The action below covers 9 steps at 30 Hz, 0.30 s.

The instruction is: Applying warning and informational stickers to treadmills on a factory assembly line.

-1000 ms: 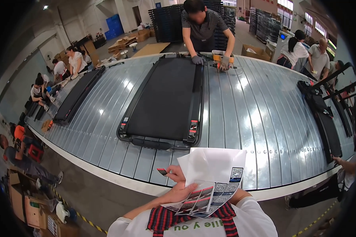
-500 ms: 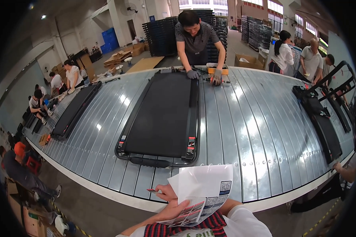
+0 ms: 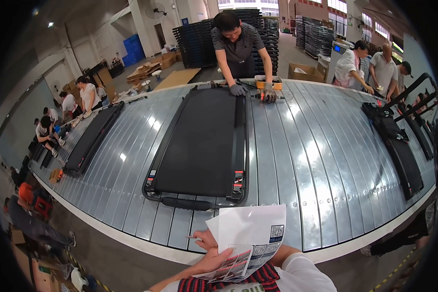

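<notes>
My left hand is closed on a few sheets of printed paper, some with square codes and red-and-black labels, held near my chest. My right arm passes behind the sheets, and my right hand comes out at their left side. Its fingers pinch a small label, seen nearly edge-on. Just beyond my hands, a flat black treadmill lies on the metal slatted conveyor. Labels are stuck on its near right corner, and others on its near left corner.
Opposite me, a co-worker rests one gloved hand on the treadmill's far end and holds a power screwdriver in the other. An orange bin stands beside them. More treadmills lie left and right, with other people around.
The small label in my right hand has turned from showing its red face to nearly edge-on. A co-worker at the far right now leans over the conveyor with an arm stretched out.
</notes>
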Motion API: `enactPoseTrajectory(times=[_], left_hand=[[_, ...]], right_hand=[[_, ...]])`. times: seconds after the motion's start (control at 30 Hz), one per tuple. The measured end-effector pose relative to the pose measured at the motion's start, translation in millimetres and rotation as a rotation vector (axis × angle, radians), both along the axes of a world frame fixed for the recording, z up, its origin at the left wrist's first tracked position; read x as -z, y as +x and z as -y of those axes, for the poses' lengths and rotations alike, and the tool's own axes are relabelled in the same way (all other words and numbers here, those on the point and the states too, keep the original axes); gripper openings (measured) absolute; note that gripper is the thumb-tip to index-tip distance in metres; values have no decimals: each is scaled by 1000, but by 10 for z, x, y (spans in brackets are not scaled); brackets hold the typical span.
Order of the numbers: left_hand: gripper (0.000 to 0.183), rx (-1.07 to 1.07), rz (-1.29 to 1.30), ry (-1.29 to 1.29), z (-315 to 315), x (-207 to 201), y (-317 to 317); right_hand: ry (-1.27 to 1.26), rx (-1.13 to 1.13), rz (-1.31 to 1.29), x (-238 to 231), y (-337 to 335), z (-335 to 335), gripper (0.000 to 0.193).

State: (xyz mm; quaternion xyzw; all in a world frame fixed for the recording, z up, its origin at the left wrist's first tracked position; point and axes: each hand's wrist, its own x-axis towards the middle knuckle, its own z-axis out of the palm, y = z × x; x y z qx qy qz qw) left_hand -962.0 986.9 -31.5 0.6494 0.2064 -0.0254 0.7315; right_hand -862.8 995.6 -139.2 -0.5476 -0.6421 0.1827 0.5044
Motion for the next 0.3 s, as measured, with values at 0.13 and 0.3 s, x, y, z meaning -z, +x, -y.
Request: enactPoseTrajectory(times=[0.13,0.3], left_hand=[[48,-75,-45,-145,-13,10,6],[56,-102,115,-93,-162,316,-42]], right_hand=[[108,-96,-193,220,9,-109,19],[-315,-217,241,39,46,-255,30]])
